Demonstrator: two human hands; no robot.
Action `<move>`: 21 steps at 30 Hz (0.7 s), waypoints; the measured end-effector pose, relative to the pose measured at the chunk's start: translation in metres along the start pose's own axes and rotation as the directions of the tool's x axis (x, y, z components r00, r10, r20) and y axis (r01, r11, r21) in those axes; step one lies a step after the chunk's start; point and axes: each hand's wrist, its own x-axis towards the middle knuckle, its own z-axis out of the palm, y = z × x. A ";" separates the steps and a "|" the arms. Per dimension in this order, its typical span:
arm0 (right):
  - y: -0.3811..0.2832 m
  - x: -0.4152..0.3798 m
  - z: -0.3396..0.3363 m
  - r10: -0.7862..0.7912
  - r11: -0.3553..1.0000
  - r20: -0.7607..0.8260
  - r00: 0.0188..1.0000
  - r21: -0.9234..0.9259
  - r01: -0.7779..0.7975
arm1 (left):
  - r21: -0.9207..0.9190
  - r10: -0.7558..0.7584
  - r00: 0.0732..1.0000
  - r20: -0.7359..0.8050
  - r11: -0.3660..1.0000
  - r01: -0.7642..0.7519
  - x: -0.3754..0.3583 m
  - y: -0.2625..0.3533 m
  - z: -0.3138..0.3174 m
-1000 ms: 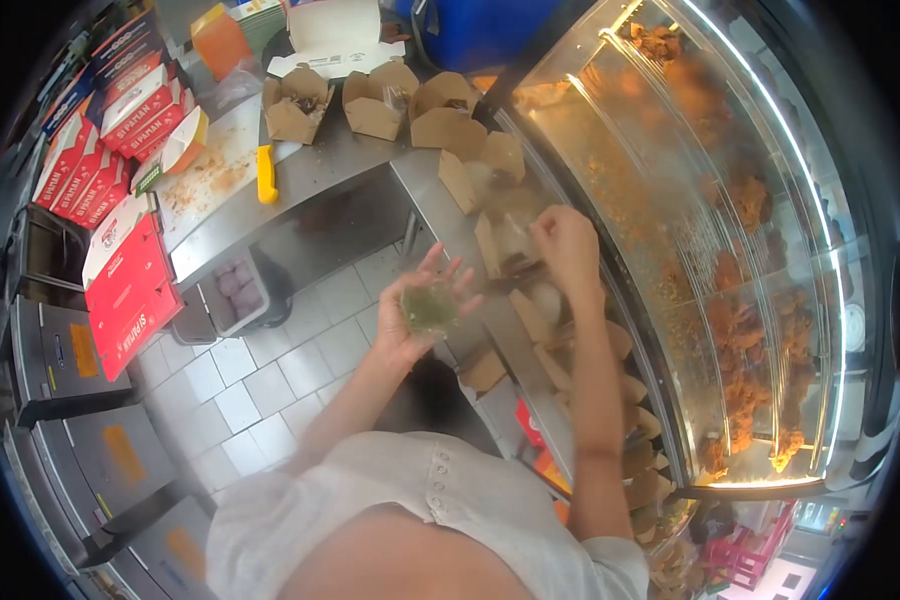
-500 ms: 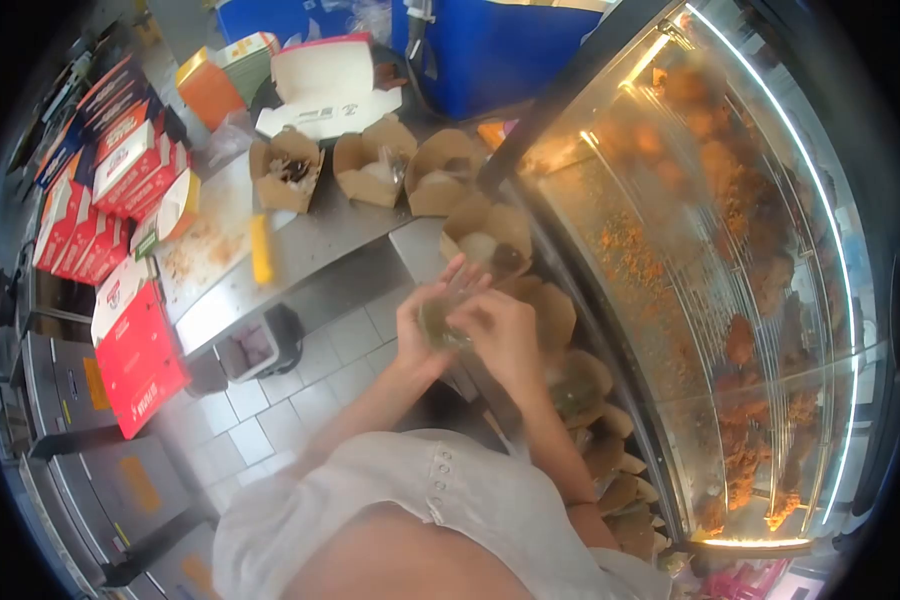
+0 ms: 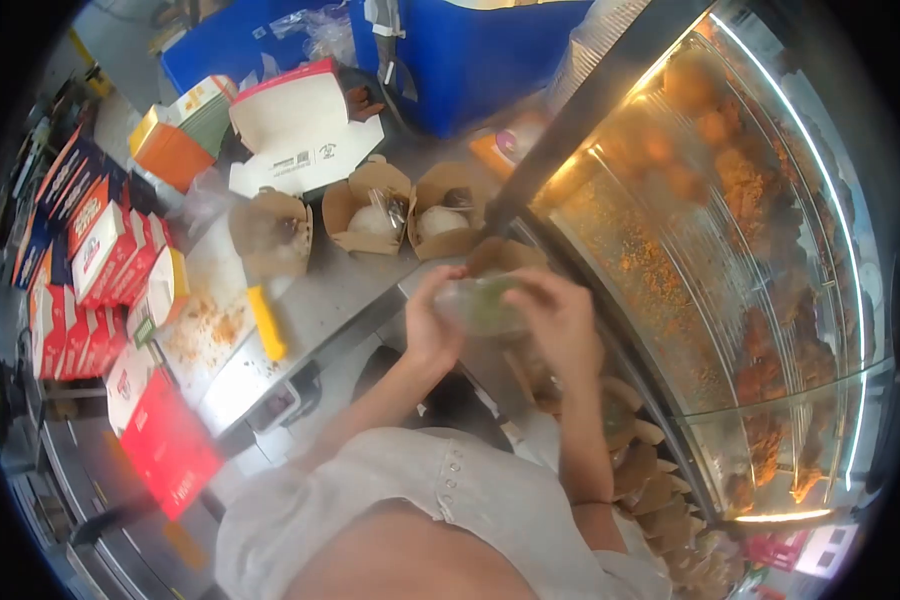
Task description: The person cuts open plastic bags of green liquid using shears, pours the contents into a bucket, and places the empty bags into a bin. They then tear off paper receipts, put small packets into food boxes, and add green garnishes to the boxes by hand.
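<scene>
Between my two hands is a clear plastic packet with something green inside (image 3: 482,306), blurred by motion. My left hand (image 3: 434,322) is closed around its left side. On its right edge, the fingers of my right hand (image 3: 558,318) are pinched. Just beyond the packet stands an open brown cardboard box (image 3: 500,256), partly hidden by my hands. Two more open boxes, one box (image 3: 368,212) and another box (image 3: 444,212), hold rounded white portions and small clear-wrapped items.
A glass warming cabinet (image 3: 715,270) with fried food lines the right side. More brown boxes (image 3: 660,490) stand along its base. On the left counter are a yellow-handled tool (image 3: 267,322), crumbs and red-and-white cartons (image 3: 110,255). An open white carton (image 3: 295,140) lies behind.
Both hands have moved slightly right with the packet, and more of it shows between them. The camera view has shifted, with the counter items now lower and further left.
</scene>
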 end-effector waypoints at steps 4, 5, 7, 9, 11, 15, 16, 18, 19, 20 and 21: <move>0.017 0.024 -0.020 -0.014 0.967 -0.110 0.994 -0.256 -0.015 | -0.043 -0.112 0.994 0.007 0.993 0.113 0.010 0.032 -0.024; 0.021 0.027 -0.018 0.023 0.891 -0.074 0.997 -0.450 -0.054 | -0.007 -0.097 0.995 -0.004 0.995 0.097 0.010 0.039 -0.024; 0.040 0.030 -0.001 -0.087 0.543 -0.063 0.994 -0.840 -0.006 | -0.102 -0.152 0.987 0.047 0.982 0.156 0.008 0.055 -0.023; 0.041 0.027 0.020 -0.168 0.146 -0.020 0.986 -0.989 0.005 | -0.217 -0.202 0.963 0.181 0.947 0.239 0.012 0.070 -0.033; 0.005 0.018 0.048 -0.251 0.391 -0.035 0.967 -0.918 0.068 | -0.236 -0.162 0.967 0.197 0.949 0.207 0.016 0.079 -0.033; -0.015 0.013 0.106 -0.222 0.785 0.042 0.974 -0.585 0.204 | -0.286 -0.194 0.942 0.273 0.919 0.272 0.008 0.094 -0.024; -0.011 0.017 0.112 -0.221 0.785 0.034 0.975 -0.587 0.199 | -0.282 -0.201 0.940 0.276 0.918 0.280 0.008 0.096 -0.025; -0.001 0.028 0.119 -0.197 0.874 0.028 0.980 -0.447 0.189 | -0.282 -0.080 0.945 0.318 0.943 0.175 0.009 0.098 -0.028; -0.013 0.030 0.118 -0.138 0.908 -0.024 0.990 -0.403 0.117 | -0.289 -0.071 0.942 0.328 0.942 0.172 0.013 0.101 -0.030; -0.015 0.038 0.116 -0.149 0.903 -0.015 0.989 -0.409 0.130 | -0.314 -0.057 0.957 0.286 0.937 0.149 0.017 0.105 -0.034; -0.016 0.048 0.111 -0.254 0.893 -0.087 0.963 -0.403 0.199 | -0.336 -0.044 0.971 0.237 0.933 0.125 0.018 0.110 -0.040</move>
